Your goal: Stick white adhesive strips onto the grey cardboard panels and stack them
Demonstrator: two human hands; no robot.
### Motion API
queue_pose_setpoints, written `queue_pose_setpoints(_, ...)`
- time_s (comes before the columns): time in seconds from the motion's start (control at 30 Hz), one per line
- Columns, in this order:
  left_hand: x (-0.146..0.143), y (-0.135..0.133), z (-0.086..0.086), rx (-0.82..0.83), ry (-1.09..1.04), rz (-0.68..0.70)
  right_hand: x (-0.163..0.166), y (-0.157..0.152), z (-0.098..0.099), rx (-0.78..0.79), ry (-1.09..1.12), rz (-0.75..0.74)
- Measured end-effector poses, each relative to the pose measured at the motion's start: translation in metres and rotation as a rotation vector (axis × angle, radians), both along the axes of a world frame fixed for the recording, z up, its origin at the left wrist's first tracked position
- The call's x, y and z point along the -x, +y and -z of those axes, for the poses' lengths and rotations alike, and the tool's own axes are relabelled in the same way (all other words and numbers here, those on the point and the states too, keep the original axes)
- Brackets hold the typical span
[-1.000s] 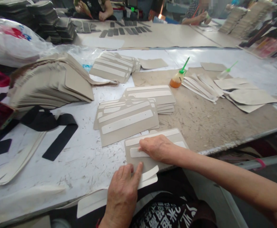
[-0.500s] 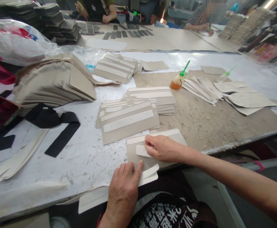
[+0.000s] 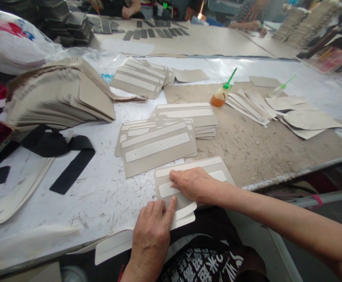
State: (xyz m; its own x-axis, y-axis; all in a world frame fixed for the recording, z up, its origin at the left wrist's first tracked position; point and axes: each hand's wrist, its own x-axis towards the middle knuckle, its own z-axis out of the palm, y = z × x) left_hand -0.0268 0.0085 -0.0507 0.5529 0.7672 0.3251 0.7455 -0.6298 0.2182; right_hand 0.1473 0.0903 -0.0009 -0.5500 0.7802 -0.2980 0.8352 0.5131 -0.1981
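A grey card panel (image 3: 218, 169) lies at the table's near edge with two white strips across it. My right hand (image 3: 194, 184) lies flat on the lower white strip (image 3: 165, 189), fingers stretched out and pressing it. My left hand (image 3: 152, 231) rests below it at the table edge, fingers extended, the forefinger tip touching the panel's lower edge. Loose white strips (image 3: 185, 214) lie under and beside my left hand. Just beyond the panel sits a stack of panels with strips (image 3: 156, 147).
A tall fanned pile of grey panels (image 3: 59, 98) stands at the left, black strips (image 3: 71, 164) below it. Further stacks (image 3: 188, 117), (image 3: 138, 78) lie behind. An orange glue bottle (image 3: 219, 97) and loose paper pieces (image 3: 300, 113) sit right. Other people work at the far table.
My right hand slid right along the lower white strip and then back left, pressing it down. My left hand has stayed at the panel's lower edge.
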Motion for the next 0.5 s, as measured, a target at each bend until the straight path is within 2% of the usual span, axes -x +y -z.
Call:
queue_pose_setpoints(0.3, -0.0017, -0.0024, -0.0003, 0.054, -0.039, -0.032, -0.001, 0.0031, -0.0024, 0.07, -0.013, 0.013)
queue_pose_setpoints(0.5, -0.0015, -0.002, 0.0018, 0.011, -0.044, -0.035, -0.0015, 0.0037, -0.0054, 0.12, -0.016, 0.038)
